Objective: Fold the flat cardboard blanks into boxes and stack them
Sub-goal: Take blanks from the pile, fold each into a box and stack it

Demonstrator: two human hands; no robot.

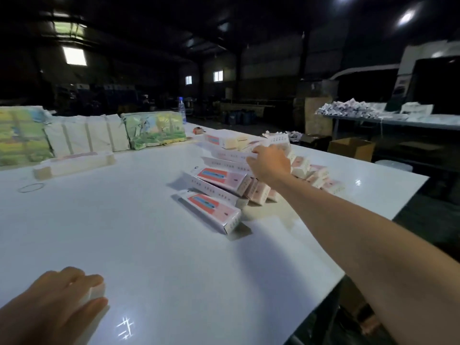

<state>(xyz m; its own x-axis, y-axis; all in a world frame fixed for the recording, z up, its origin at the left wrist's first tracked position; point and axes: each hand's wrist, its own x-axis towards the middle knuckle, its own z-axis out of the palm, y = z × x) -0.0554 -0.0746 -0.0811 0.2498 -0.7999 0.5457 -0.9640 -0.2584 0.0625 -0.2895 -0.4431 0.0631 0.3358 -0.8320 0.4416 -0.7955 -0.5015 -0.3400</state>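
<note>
1. The right hand, arm stretched out, reaches onto the heap of long white-and-pink folded cardboard boxes; its fingers curl round one box's edge.
2. The left hand holds a small white block, probably a stack of flat blanks, mostly hidden.
3. The glossy white table stands in a dim warehouse.

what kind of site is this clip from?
Probably a packing workshop in a warehouse-like hall: dark high roof, a long white table bearing a pile of folded boxes, wrapped paper bundles at its far edge, and a second bench of heaped cartons.
</note>
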